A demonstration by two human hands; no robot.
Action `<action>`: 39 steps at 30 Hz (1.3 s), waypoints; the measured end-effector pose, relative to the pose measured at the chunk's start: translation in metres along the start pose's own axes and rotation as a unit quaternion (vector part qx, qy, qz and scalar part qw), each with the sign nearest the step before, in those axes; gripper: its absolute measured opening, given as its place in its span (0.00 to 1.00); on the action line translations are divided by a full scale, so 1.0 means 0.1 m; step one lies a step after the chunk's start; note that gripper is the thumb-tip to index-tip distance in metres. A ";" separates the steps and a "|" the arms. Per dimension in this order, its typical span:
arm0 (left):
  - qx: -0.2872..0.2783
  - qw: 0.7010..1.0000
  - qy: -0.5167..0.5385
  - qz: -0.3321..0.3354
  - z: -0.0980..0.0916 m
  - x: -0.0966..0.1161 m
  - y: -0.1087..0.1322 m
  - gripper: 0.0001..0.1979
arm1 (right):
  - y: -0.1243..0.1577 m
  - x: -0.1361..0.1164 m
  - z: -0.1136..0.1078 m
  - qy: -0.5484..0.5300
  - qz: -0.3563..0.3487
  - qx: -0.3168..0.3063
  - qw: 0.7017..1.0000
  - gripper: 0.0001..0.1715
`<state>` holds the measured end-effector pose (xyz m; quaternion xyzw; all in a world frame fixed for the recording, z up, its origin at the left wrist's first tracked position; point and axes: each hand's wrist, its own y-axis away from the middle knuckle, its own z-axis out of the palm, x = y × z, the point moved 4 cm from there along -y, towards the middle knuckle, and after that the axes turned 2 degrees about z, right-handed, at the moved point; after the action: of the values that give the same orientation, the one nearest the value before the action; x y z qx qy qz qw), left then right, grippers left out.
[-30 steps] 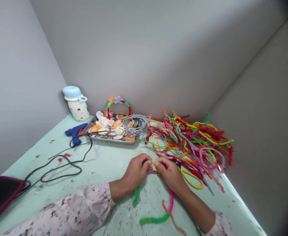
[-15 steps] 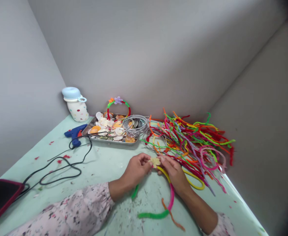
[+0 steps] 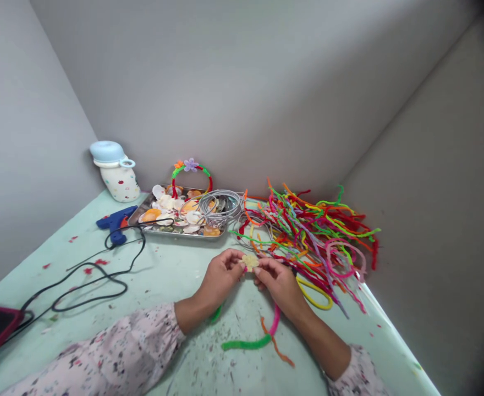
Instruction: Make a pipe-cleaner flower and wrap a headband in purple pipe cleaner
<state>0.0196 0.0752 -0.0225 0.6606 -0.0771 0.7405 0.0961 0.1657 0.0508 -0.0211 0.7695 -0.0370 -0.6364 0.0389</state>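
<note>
Here, a pale green tabletop [image 3: 171, 275] flecked with scraps fills the lower view, boxed in by grey walls. Toward its far right corner sprawls a large tangled heap of fuzzy pipe cleaners [image 3: 308, 231] in red, green, orange, pink and yellow. Along the far edge, just left of the heap, sits a shallow metal tray [image 3: 176, 232] of pale and orange seashells. A thin black cord [image 3: 93, 278] loops across the left side to a blue glue gun [image 3: 112, 221] lying beside the tray, with a white spotted bottle with a light blue cap [image 3: 116, 173] in the far left corner. Near the middle of the front edge, the left hand [image 3: 219, 278] and right hand [image 3: 281, 283] meet, fingertips of both closed in a pinch on a small cream flower-shaped shell [image 3: 249, 260], lifted just above the tabletop. A pink and green fuzzy pipe cleaner [image 3: 246, 345] trails below the right hand toward the front edge.
</note>
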 end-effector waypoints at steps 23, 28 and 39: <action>-0.063 0.995 -0.069 -0.037 -0.04 0.02 -0.03 0.10 | 0.23 -0.29 0.01 0.369 -0.409 0.051 0.833 0.20; -0.041 0.994 -0.088 -0.057 -0.04 0.02 -0.03 0.12 | 0.20 -0.30 -0.09 0.384 -0.385 0.134 0.829 0.24; -0.039 0.995 -0.082 -0.042 -0.03 0.05 -0.01 0.12 | 0.24 -0.34 -0.05 0.418 -0.419 0.126 0.796 0.22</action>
<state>0.0163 0.0770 -0.0176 0.7173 -0.0860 0.6758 0.1464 0.1640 0.0310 0.0154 0.8991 0.2291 -0.1964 -0.3172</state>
